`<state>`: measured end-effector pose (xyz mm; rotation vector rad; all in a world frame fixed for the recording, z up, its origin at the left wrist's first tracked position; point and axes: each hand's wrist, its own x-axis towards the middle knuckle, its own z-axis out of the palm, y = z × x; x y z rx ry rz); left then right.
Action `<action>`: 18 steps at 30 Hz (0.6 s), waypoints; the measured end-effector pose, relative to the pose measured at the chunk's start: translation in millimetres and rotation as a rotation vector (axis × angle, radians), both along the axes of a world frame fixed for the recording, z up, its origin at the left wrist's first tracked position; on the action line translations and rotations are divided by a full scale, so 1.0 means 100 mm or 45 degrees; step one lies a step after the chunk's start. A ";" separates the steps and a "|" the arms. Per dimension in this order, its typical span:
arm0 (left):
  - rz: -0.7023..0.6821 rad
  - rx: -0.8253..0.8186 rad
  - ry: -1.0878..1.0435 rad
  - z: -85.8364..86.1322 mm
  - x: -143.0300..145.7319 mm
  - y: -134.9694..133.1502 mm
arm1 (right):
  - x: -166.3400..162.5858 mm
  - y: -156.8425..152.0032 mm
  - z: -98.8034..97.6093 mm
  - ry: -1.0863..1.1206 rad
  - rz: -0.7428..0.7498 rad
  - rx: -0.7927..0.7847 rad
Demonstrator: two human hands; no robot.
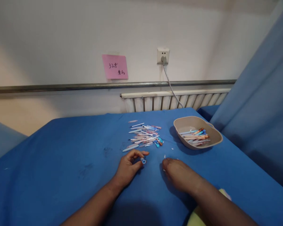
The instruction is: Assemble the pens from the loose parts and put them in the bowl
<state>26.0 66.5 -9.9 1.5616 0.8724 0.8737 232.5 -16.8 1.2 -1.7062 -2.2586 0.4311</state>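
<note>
Between the thumb and fingers of my left hand [129, 166] is a light blue pen barrel [143, 161], its round open end facing me. My right hand [178, 172] is low over the blue sheet, fingertips pinched together and turned down. A small white piece [164, 156] shows beside those fingertips; what they grip, if anything, is hidden. Just beyond my hands lies a loose pile of pen parts [143, 135], with barrels and thin white refills. At the pile's right edge are several teal and brown small parts [159, 142].
A beige basket [179, 125] with pens [195, 137] stands at the right. Under my right forearm lies something yellow [196, 216]. Behind the blue-covered surface [61, 163] are a rail [85, 86], a plugged-in cable [171, 84] and a pink note [115, 67]. A blue curtain [257, 88] hangs at right.
</note>
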 end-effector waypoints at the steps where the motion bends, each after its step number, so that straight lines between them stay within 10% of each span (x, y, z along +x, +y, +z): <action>1: -0.004 0.016 -0.003 0.00 0.00 0.00 | 0.00 0.01 0.00 0.069 0.008 0.019; 10: -0.017 0.283 0.218 0.02 -0.01 -0.01 | -0.10 0.00 0.14 0.812 0.024 0.216; 18: -0.010 0.351 0.378 0.02 -0.01 0.00 | -0.10 0.13 -0.02 1.371 -0.101 -0.003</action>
